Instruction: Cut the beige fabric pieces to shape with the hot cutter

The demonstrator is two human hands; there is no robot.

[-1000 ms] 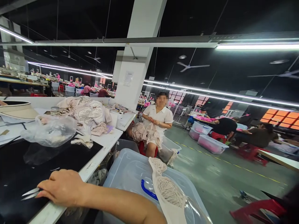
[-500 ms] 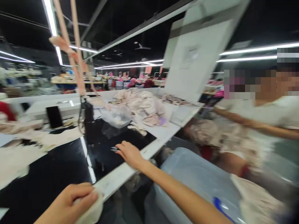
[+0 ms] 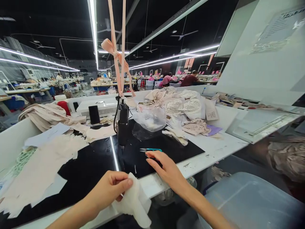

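My left hand [image 3: 111,189] pinches a piece of white cloth [image 3: 134,202] at the near edge of the table. Over the black mat [image 3: 95,162] my right hand [image 3: 164,167] lies with fingers stretched out, the fingertips just short of a small pair of teal-handled snips [image 3: 150,149]. Nothing is in the right hand. A black tool [image 3: 122,122] hangs upright on pink ribbons [image 3: 118,54] just beyond the snips.
Piles of beige lace garments [image 3: 183,106] and a clear plastic bag [image 3: 150,117] lie behind the mat. Beige fabric pieces [image 3: 40,162] cover the left. A clear plastic bin [image 3: 252,203] stands at lower right below the table edge. Other people work at distant tables.
The view has swung left from the seated person to the table. My right hand has let go of the snips and drawn back; my left hand came into view with the white cloth.
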